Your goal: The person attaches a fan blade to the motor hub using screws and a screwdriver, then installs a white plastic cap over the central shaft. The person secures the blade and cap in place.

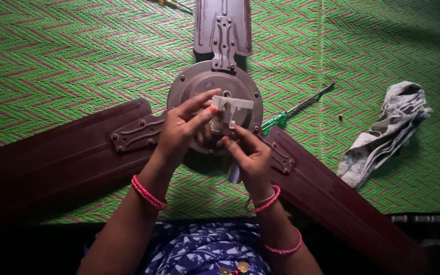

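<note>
A brown ceiling fan lies on a green woven mat, its round motor hub (194, 84) in the middle with three dark blades spreading out. My left hand (182, 127) pinches a small pale metal bracket (232, 108) above the hub, thumb and fingers on its left end. My right hand (248, 153) is just below it, fingers curled around a small pale piece that sticks out under the palm; its fingertips reach up to the bracket.
A green-handled screwdriver (286, 114) lies on the mat to the right of the hub. A crumpled grey cloth (388, 130) sits at the right. Fan blades (52, 158) stretch to the lower left, lower right and top. A small screw (340, 117) lies near the cloth.
</note>
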